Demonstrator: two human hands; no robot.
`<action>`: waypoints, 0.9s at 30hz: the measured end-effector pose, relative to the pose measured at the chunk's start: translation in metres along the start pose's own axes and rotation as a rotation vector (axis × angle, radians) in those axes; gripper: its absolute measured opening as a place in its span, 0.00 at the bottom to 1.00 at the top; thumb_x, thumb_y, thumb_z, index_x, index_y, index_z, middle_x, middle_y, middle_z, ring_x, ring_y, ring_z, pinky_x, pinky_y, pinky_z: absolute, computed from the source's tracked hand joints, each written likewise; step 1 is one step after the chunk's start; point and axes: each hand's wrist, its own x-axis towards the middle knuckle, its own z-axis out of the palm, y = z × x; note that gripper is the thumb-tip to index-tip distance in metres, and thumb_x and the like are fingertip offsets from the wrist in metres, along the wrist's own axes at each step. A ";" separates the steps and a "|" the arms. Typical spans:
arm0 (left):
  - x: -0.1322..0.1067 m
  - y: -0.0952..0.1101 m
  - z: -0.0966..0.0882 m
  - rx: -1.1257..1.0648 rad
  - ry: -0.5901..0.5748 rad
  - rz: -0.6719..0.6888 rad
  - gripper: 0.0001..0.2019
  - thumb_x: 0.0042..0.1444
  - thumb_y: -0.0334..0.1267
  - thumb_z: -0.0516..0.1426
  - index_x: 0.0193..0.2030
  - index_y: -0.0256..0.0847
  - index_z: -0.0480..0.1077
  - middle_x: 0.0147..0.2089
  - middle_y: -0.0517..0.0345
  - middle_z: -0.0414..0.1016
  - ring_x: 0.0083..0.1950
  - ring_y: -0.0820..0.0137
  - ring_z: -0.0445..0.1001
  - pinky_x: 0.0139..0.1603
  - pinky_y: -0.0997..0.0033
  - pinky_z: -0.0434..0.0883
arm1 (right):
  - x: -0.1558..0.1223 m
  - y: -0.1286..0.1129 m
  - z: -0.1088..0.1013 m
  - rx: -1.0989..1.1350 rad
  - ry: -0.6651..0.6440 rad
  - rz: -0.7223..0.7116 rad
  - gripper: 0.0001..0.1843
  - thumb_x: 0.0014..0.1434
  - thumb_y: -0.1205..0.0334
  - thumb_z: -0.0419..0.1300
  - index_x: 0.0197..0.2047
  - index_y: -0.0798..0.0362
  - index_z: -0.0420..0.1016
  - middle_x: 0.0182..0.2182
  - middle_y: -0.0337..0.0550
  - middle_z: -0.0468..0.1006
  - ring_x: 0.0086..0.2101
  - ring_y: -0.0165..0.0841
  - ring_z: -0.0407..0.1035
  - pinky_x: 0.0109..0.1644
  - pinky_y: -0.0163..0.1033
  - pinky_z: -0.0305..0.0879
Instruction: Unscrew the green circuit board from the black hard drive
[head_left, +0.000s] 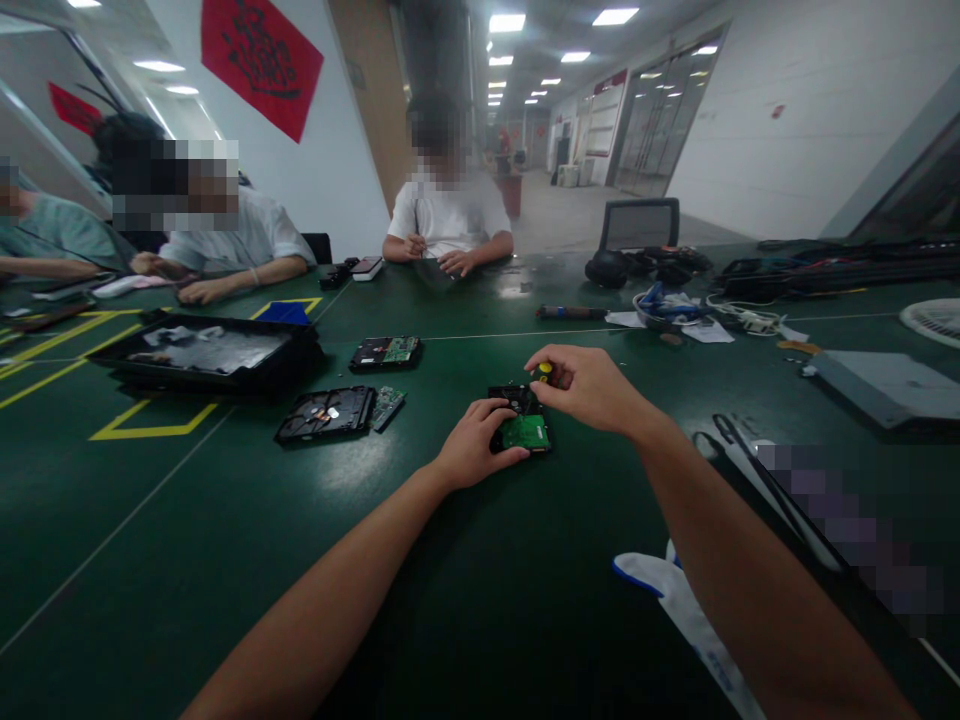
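Observation:
A hard drive (534, 434) with a green circuit board facing up lies flat on the green table. My left hand (478, 445) grips it, fingers across its left and upper side and thumb along the near edge. Above its far end, my right hand (581, 388) is closed around a screwdriver (545, 374) with a yellow and black handle. The screwdriver points down at the drive; its tip is too small to make out. Left of my hands lie another hard drive (327, 414), a loose circuit board (388, 406) and a third drive (386, 352).
A black tray (202, 350) stands at the left. To the right are a grey metal box (889, 385), cables (667, 303) and a dark stick-like tool (574, 312). A white and blue glove (694, 620) lies by my right forearm. Several people sit across the table.

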 end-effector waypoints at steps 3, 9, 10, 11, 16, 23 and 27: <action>0.000 -0.001 0.000 0.004 -0.002 0.004 0.31 0.56 0.57 0.63 0.62 0.47 0.67 0.65 0.46 0.66 0.67 0.52 0.63 0.67 0.43 0.66 | 0.000 -0.001 0.000 0.002 0.005 -0.005 0.12 0.59 0.61 0.61 0.46 0.50 0.77 0.36 0.41 0.79 0.32 0.32 0.69 0.37 0.38 0.63; 0.000 -0.002 0.002 0.011 0.002 0.002 0.31 0.56 0.58 0.63 0.62 0.47 0.67 0.65 0.46 0.66 0.67 0.52 0.63 0.67 0.43 0.66 | -0.001 -0.001 0.000 0.052 0.010 0.042 0.13 0.58 0.60 0.62 0.47 0.51 0.75 0.35 0.42 0.78 0.32 0.33 0.70 0.37 0.39 0.64; 0.000 -0.002 0.002 0.011 0.002 0.001 0.31 0.56 0.58 0.63 0.62 0.47 0.67 0.65 0.46 0.66 0.67 0.52 0.63 0.67 0.43 0.66 | -0.001 -0.002 0.000 0.066 0.008 0.046 0.13 0.58 0.60 0.62 0.46 0.51 0.74 0.35 0.42 0.78 0.32 0.33 0.70 0.37 0.39 0.64; 0.000 -0.002 0.002 0.010 0.000 0.001 0.31 0.56 0.58 0.63 0.62 0.47 0.67 0.65 0.46 0.66 0.67 0.52 0.63 0.67 0.43 0.66 | -0.001 -0.002 -0.001 0.080 0.003 0.046 0.13 0.58 0.60 0.62 0.46 0.51 0.74 0.35 0.42 0.78 0.33 0.33 0.70 0.37 0.39 0.64; 0.000 -0.002 0.001 0.006 0.002 0.005 0.31 0.56 0.58 0.64 0.63 0.47 0.67 0.64 0.46 0.67 0.67 0.52 0.64 0.67 0.43 0.66 | -0.001 -0.003 -0.001 0.101 -0.034 0.042 0.13 0.58 0.60 0.62 0.47 0.50 0.75 0.35 0.41 0.77 0.33 0.33 0.70 0.37 0.39 0.64; -0.001 -0.001 0.000 0.005 -0.005 0.001 0.31 0.56 0.57 0.64 0.63 0.47 0.67 0.66 0.46 0.66 0.68 0.51 0.63 0.67 0.43 0.66 | 0.000 0.003 0.001 0.096 -0.005 0.018 0.17 0.58 0.62 0.62 0.52 0.48 0.76 0.42 0.43 0.78 0.33 0.32 0.69 0.39 0.40 0.66; -0.001 -0.001 0.001 0.008 -0.002 -0.002 0.31 0.56 0.57 0.64 0.62 0.47 0.67 0.65 0.46 0.66 0.68 0.51 0.63 0.67 0.42 0.66 | 0.001 0.004 0.001 0.090 0.007 0.023 0.20 0.59 0.64 0.60 0.55 0.48 0.75 0.41 0.43 0.78 0.32 0.32 0.69 0.38 0.41 0.66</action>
